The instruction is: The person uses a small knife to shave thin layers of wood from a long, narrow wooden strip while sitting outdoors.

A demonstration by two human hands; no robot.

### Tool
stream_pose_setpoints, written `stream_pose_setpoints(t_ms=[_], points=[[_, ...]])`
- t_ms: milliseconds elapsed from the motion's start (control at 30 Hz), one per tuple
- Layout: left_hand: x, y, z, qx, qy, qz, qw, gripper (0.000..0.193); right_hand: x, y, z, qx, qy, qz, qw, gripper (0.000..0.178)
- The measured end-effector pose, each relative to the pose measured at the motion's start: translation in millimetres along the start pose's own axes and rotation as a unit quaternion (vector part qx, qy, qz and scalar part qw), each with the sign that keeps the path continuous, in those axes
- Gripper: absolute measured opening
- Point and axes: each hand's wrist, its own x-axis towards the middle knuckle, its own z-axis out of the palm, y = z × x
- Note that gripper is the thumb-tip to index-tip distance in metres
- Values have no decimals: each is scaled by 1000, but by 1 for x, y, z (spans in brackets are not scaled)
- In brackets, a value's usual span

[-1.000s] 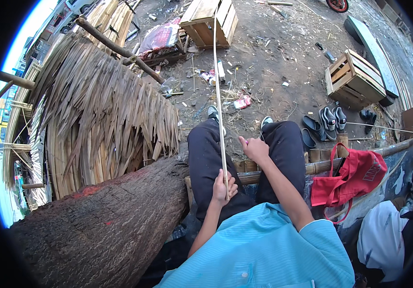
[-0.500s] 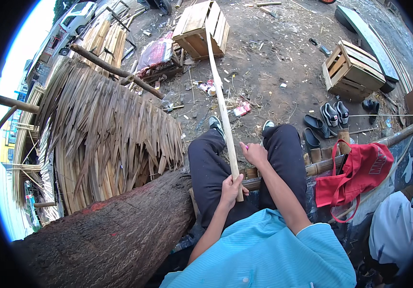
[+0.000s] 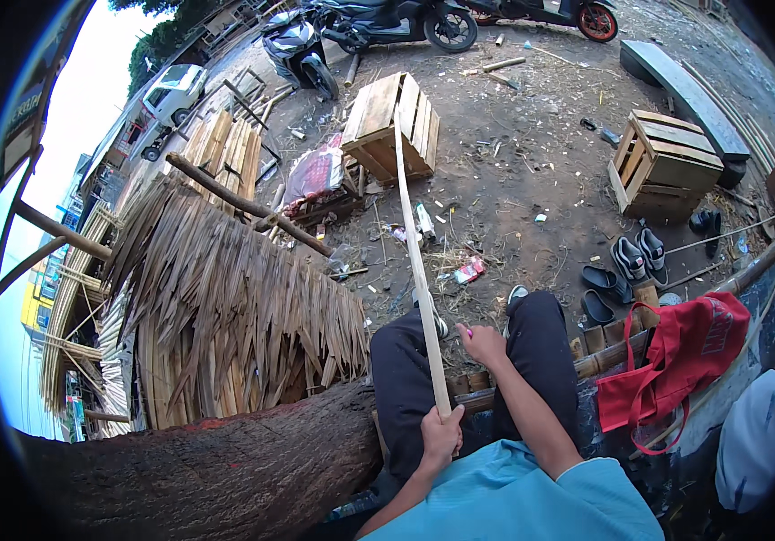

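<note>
A long, pale strip of wood or bamboo (image 3: 423, 298) slants away from my lap, its far end overlapping a slatted wooden crate (image 3: 374, 114). My left hand (image 3: 442, 438) is closed round the near end of the strip, low between my thighs. Beside the strip, over my right thigh, my right hand (image 3: 483, 345) is closed on a small pink thing (image 3: 469, 333). Only a bit of it shows between the fingers, so its kind is hidden. This hand is apart from the strip.
A thick log (image 3: 225, 469) lies at my left, below dry thatch (image 3: 234, 298). To the right are a red apron or bag (image 3: 671, 361), several shoes (image 3: 629, 260) and another crate (image 3: 667, 167). Motorbikes (image 3: 387, 22) stand at the back. Litter dots the dirt ground.
The view has tilted up, bringing motorbikes in at the back. My left hand now covers the strip's near end, which stuck out below it before. My right hand keeps its closed grip.
</note>
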Motion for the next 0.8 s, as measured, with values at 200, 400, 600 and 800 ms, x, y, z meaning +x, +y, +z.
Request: stream_pose_setpoints(t_ms=[200,400,600,800], points=[[-35,1,-36,59,10,67,996,21,-3,-6,-3,-7,2,-25,1000,63],[-10,18,-35,6,7,154,988,25,-4,0,-1,9,26,-21,999,62],[23,33,-2,-63,-3,201,978,24,-10,2,-11,-2,18,-11,1000,62],[73,8,-7,64,90,231,967,25,-8,-3,-7,-27,-19,-21,999,62]])
